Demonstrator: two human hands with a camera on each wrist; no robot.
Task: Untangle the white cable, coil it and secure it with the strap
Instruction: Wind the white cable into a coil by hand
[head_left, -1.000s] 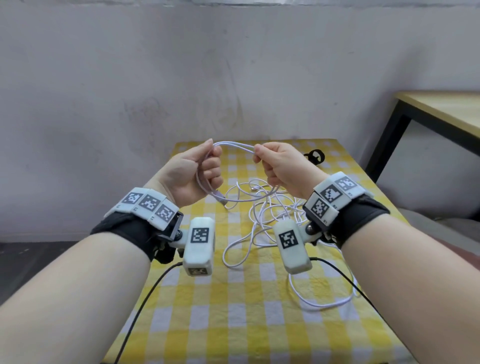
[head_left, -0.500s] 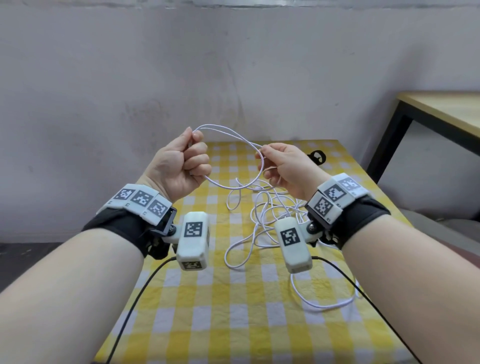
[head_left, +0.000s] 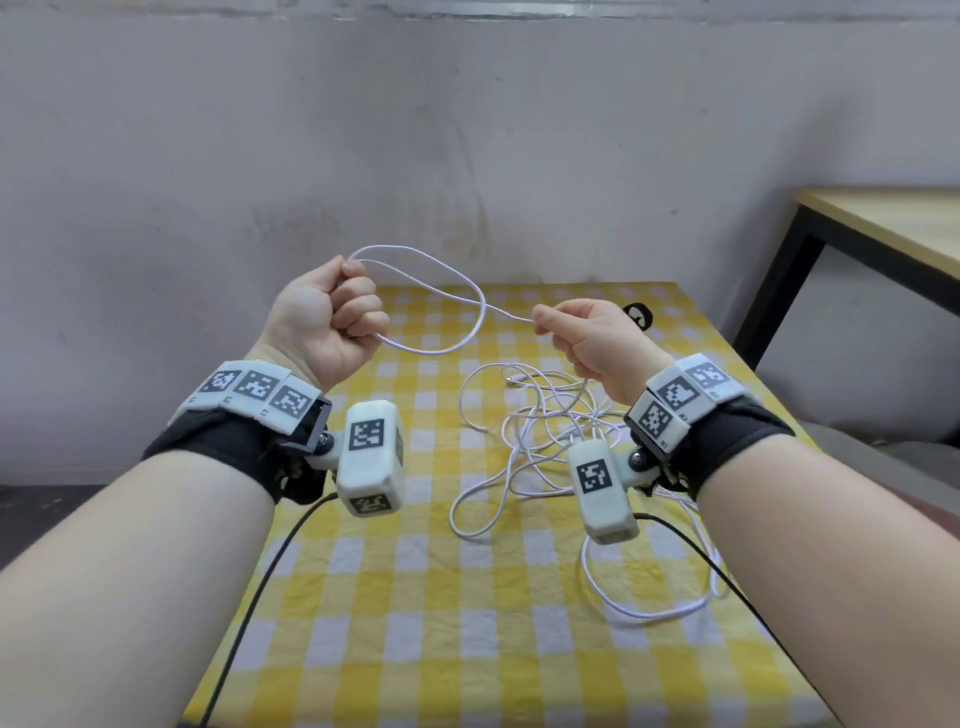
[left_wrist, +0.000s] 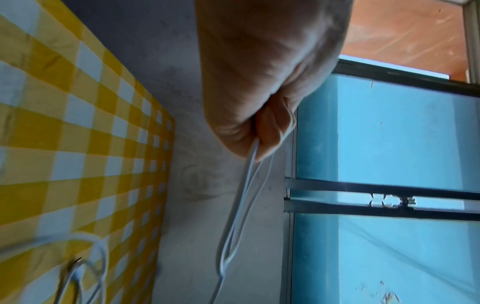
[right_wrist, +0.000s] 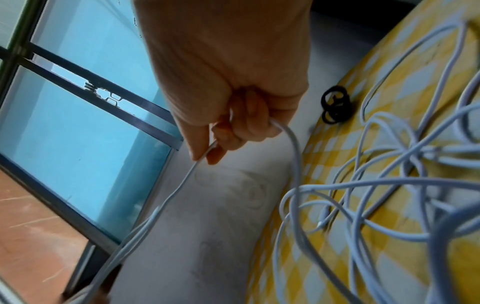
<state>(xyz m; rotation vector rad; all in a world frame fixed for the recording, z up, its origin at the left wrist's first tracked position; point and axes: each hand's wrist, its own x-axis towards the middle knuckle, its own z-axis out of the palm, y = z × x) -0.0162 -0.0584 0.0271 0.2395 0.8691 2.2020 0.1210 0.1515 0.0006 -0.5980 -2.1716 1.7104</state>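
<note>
Left hand (head_left: 332, 322) clenched on 1 loop of thin white cable (head_left: 470, 332); right hand (head_left: 592, 338) pinched cable at 3 o'clock, tangle at 6, nearer right.

Soft, even daylight is being cast without harsh shadows, while edges are being bent by wide-angle distortion and wrist views are being smeared toward six o'clock.

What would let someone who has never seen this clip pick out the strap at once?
Start at the table with the yellow-and-white checked cloth and go to its far right corner by the wall. Just behind the right hand lies the strap, untouched, curled into small loops. It is the only black item on the cloth, clear of the tangled white cable, which both hands hold.
</note>
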